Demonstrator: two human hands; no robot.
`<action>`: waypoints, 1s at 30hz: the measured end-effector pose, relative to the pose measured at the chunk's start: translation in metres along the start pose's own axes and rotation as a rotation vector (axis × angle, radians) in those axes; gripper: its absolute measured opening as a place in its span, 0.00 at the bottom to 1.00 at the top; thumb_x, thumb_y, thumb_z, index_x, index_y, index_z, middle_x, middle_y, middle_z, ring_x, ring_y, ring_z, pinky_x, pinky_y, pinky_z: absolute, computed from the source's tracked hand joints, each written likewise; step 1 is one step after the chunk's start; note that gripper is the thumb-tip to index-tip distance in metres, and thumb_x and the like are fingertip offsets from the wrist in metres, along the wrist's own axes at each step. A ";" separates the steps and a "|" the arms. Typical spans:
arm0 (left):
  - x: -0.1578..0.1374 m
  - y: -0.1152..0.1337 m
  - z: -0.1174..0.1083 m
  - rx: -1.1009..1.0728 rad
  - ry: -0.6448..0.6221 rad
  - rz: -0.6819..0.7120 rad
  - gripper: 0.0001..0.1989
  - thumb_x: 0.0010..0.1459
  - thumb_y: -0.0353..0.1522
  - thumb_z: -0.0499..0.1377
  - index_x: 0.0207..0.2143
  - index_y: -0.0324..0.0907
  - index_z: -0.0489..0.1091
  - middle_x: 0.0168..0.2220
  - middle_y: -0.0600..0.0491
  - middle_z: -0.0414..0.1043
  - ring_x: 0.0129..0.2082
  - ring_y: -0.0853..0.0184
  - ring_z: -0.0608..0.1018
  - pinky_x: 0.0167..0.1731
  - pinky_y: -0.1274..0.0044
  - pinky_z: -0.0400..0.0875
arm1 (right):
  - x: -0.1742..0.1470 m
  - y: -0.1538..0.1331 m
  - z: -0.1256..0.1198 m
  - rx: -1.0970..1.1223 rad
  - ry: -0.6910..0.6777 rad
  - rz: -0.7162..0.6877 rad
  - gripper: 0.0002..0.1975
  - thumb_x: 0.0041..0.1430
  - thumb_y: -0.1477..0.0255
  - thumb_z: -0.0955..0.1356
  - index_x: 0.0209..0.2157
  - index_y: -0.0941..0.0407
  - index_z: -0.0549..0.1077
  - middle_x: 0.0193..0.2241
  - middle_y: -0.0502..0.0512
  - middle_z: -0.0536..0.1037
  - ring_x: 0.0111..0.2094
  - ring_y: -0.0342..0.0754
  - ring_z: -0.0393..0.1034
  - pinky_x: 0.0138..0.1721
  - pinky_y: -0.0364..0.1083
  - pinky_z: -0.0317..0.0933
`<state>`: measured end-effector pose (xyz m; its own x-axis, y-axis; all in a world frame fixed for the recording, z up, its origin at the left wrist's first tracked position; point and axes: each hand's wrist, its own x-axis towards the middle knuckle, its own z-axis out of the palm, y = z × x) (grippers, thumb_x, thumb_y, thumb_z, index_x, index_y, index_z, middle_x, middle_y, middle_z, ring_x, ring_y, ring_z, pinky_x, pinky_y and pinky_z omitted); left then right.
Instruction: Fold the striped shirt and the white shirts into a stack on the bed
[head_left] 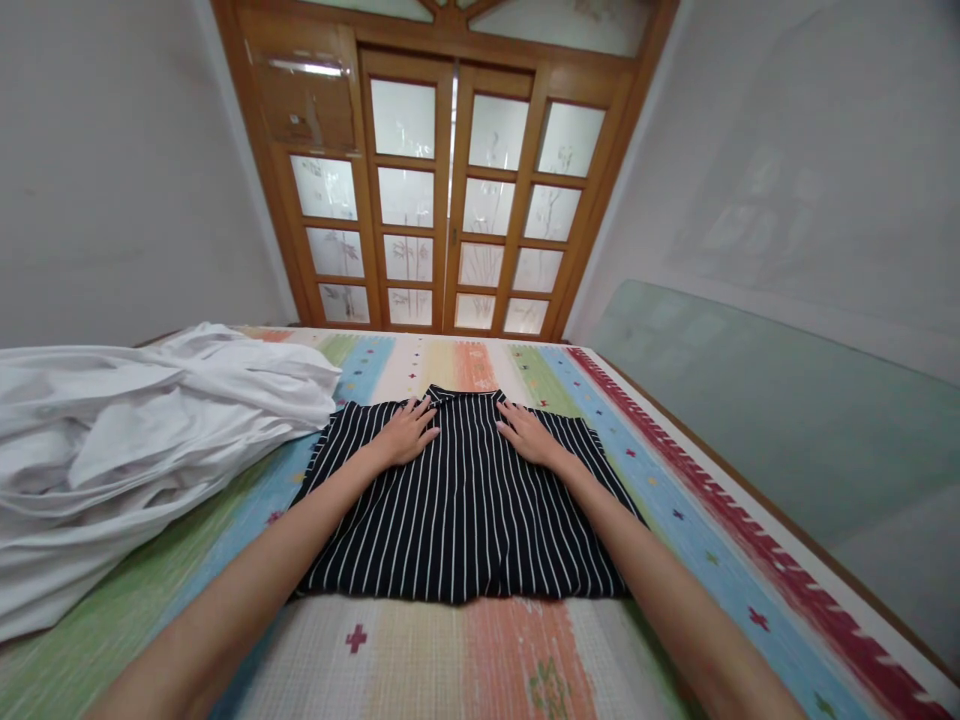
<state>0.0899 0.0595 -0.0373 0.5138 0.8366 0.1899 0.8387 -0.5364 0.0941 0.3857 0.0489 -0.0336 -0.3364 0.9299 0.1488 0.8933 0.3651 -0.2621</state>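
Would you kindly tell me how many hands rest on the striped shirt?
2. The left hand lies on the striped shirt near the collar's left end; the right hand lies near its right end. Neither is hidden.

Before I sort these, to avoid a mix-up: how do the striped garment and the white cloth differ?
The striped garment is black with white stripes; the white cloth looks plain. The garment lies flat under the left hand and right hand; the cloth lies bunched, untouched by either. Both fabrics lie on the patterned cover.
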 end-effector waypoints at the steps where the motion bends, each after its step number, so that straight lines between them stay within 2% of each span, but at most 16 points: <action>1: 0.003 -0.002 0.001 0.005 0.030 -0.012 0.29 0.67 0.43 0.41 0.63 0.36 0.59 0.69 0.42 0.49 0.69 0.50 0.50 0.64 0.60 0.51 | 0.003 0.004 0.002 -0.016 -0.011 0.018 0.30 0.70 0.59 0.53 0.66 0.61 0.57 0.67 0.65 0.52 0.68 0.59 0.44 0.65 0.59 0.43; 5: 0.010 -0.013 0.005 0.007 0.141 -0.090 0.26 0.66 0.37 0.45 0.62 0.35 0.59 0.68 0.41 0.51 0.68 0.52 0.51 0.65 0.61 0.50 | 0.004 0.011 0.007 -0.094 -0.012 0.055 0.28 0.70 0.60 0.52 0.65 0.56 0.60 0.68 0.60 0.53 0.68 0.60 0.46 0.65 0.60 0.43; 9: 0.005 -0.030 0.006 -0.020 0.147 -0.179 0.26 0.65 0.38 0.44 0.61 0.34 0.60 0.68 0.41 0.52 0.68 0.52 0.53 0.65 0.61 0.52 | -0.006 0.022 0.005 -0.173 0.018 0.078 0.28 0.71 0.61 0.52 0.65 0.57 0.59 0.67 0.62 0.54 0.68 0.59 0.46 0.64 0.61 0.44; 14: -0.018 -0.056 0.001 -0.044 0.109 -0.184 0.27 0.65 0.39 0.43 0.60 0.34 0.60 0.67 0.40 0.52 0.68 0.55 0.53 0.65 0.62 0.52 | -0.030 0.059 -0.004 -0.257 0.043 0.126 0.27 0.70 0.63 0.52 0.64 0.57 0.62 0.65 0.62 0.59 0.67 0.58 0.50 0.64 0.60 0.46; 19: -0.048 -0.076 -0.018 0.069 0.150 -0.189 0.23 0.64 0.36 0.44 0.54 0.35 0.66 0.63 0.41 0.62 0.65 0.56 0.61 0.63 0.62 0.55 | -0.061 0.090 -0.021 -0.366 0.133 0.258 0.24 0.69 0.66 0.55 0.61 0.59 0.66 0.63 0.63 0.63 0.65 0.59 0.53 0.62 0.60 0.49; 21: -0.061 -0.073 -0.029 0.166 0.193 -0.204 0.21 0.62 0.34 0.44 0.51 0.35 0.68 0.58 0.39 0.66 0.61 0.54 0.65 0.60 0.62 0.59 | -0.072 0.089 -0.030 -0.422 0.210 0.296 0.23 0.68 0.66 0.57 0.58 0.61 0.68 0.60 0.66 0.67 0.62 0.60 0.57 0.60 0.58 0.52; 24: -0.080 -0.059 -0.046 0.305 0.215 -0.292 0.20 0.63 0.35 0.45 0.46 0.34 0.70 0.49 0.36 0.72 0.52 0.51 0.72 0.54 0.62 0.65 | -0.086 0.076 -0.044 -0.461 0.284 0.393 0.21 0.68 0.65 0.57 0.47 0.63 0.74 0.49 0.70 0.74 0.52 0.60 0.67 0.52 0.54 0.59; 27: -0.097 -0.044 -0.058 0.324 0.108 -0.428 0.22 0.64 0.40 0.44 0.39 0.34 0.72 0.40 0.37 0.75 0.43 0.50 0.77 0.45 0.64 0.70 | -0.098 0.062 -0.054 -0.422 0.219 0.476 0.22 0.67 0.60 0.58 0.38 0.61 0.76 0.39 0.67 0.76 0.43 0.57 0.70 0.45 0.51 0.61; 30: -0.105 -0.038 -0.064 0.292 -0.019 -0.470 0.19 0.64 0.38 0.45 0.37 0.36 0.72 0.38 0.39 0.76 0.39 0.53 0.78 0.41 0.67 0.71 | -0.105 0.055 -0.055 -0.366 0.119 0.490 0.19 0.65 0.59 0.61 0.36 0.59 0.75 0.38 0.64 0.76 0.42 0.55 0.71 0.43 0.48 0.61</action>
<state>-0.0072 -0.0153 0.0020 0.0734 0.9819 0.1745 0.9923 -0.0545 -0.1108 0.4869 -0.0314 -0.0108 0.1549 0.9665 0.2048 0.9868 -0.1611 0.0138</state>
